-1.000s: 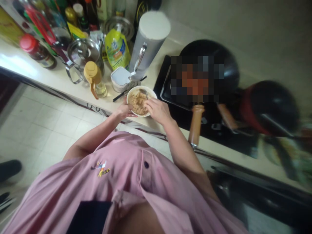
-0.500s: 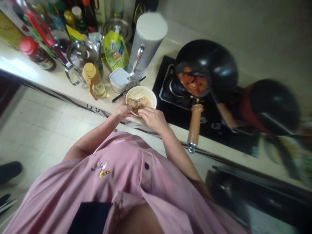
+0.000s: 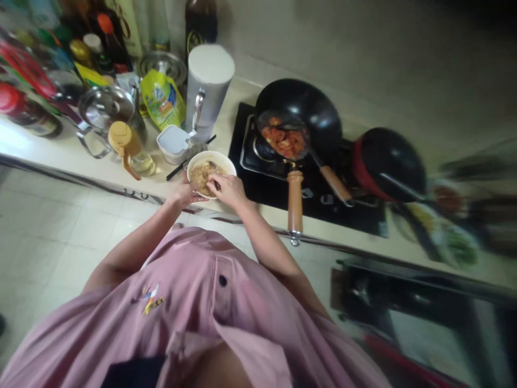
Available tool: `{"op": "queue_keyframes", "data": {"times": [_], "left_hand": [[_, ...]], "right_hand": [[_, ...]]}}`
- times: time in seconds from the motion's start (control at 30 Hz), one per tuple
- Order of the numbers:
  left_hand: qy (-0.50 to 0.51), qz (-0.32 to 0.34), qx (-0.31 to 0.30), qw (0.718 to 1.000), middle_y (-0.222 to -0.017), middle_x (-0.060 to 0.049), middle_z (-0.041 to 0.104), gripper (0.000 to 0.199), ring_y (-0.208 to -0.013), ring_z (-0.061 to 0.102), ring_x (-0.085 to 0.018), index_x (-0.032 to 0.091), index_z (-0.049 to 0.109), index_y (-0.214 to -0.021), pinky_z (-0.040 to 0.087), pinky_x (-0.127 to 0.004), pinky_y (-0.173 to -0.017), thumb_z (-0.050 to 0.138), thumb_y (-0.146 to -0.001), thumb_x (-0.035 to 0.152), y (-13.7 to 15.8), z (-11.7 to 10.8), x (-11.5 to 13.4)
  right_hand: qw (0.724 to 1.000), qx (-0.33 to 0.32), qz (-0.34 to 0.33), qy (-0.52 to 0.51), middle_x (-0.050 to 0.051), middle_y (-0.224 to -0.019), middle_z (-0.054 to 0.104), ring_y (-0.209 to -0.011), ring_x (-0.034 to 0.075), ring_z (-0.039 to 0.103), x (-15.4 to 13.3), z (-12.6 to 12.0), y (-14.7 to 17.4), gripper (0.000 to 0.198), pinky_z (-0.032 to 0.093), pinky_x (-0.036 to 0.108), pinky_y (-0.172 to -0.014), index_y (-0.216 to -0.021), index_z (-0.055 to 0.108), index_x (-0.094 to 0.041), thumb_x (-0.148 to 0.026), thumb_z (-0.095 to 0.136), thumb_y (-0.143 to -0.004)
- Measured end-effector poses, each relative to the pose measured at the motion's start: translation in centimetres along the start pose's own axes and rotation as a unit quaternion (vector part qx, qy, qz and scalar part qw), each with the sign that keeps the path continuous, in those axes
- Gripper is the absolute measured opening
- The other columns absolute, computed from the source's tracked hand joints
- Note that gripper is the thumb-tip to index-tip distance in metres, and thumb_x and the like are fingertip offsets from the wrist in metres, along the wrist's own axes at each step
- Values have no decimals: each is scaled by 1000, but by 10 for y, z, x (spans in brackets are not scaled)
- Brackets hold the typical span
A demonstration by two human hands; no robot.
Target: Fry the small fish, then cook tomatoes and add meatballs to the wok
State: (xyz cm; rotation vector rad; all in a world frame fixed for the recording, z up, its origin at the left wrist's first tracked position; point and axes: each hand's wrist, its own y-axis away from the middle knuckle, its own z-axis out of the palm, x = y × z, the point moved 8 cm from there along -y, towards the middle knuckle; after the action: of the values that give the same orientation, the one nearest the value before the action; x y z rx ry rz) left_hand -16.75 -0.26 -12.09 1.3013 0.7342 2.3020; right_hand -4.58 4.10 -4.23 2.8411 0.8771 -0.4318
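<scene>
My left hand (image 3: 183, 195) is closed on the near left rim of a white bowl (image 3: 224, 160) at the counter's front edge. Inside lies a pale brown, crumbly or mushy food (image 3: 198, 175). Over the bowl's near right side, my right hand (image 3: 229, 189) has its fingers pinched on a metal spoon (image 3: 211, 164). The spoon dips into the food, and the fingers cover much of its handle. Just left of the bowl are a small lidded white tub (image 3: 173, 141) and dark chopsticks (image 3: 174, 172).
Right of the bowl, a black wok (image 3: 319, 110) with reddish food and a wooden-handled spatula (image 3: 336, 184) sits on the stove (image 3: 258, 188). A red and black pan (image 3: 390, 161) stands farther right. Leftward are an oil bottle (image 3: 143, 163), a jug (image 3: 205, 99) and several sauce bottles.
My right hand has shifted farther over the bowl, and the spoon has turned within the food. My left hand stays at the rim. The whole view has swung rightward.
</scene>
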Motion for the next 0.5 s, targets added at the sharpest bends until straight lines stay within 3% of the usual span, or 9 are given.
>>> {"op": "queue_keyframes", "data": {"times": [0.13,0.27,0.37,0.43,0.5], "left_hand": [[-2,-5,20,1000,-111,-7,72,73,-87,74,-27,30,42,-141,60,-52,-87,68,-76,10,-1,-1,-2],[-8,-12,25,1000,-94,-8,74,51,-77,73,-25,17,55,-124,60,-50,-85,64,-75,6,3,4,-2],[-15,-17,40,999,-86,-7,73,48,-72,72,-23,15,58,-119,61,-49,-82,60,-73,3,6,3,-1],[-17,-18,48,999,-91,-7,73,55,-73,73,-24,17,56,-124,62,-50,-82,60,-71,2,7,3,0],[-13,-12,51,999,-101,-8,73,66,-77,74,-25,22,52,-130,62,-50,-82,61,-69,1,7,3,2]], "right_hand": [[999,-5,28,22,7,-107,74,-89,21,65,2,-2,6,34,37,30,-67,-105,71,-21,-27,38,-101],[998,-21,-57,-16,7,-101,74,-87,20,64,-19,-12,36,34,37,29,-69,-98,71,-20,-26,38,-100],[991,-29,-112,-68,6,-99,73,-88,18,64,-28,-16,51,35,38,27,-72,-98,71,-20,-27,36,-102],[992,-37,-100,-70,6,-99,74,-88,18,65,-20,-16,51,35,38,27,-70,-96,71,-21,-27,38,-101],[998,-9,-48,-34,7,-102,74,-87,19,65,-2,-19,43,34,36,28,-67,-97,72,-21,-28,39,-100]]}}
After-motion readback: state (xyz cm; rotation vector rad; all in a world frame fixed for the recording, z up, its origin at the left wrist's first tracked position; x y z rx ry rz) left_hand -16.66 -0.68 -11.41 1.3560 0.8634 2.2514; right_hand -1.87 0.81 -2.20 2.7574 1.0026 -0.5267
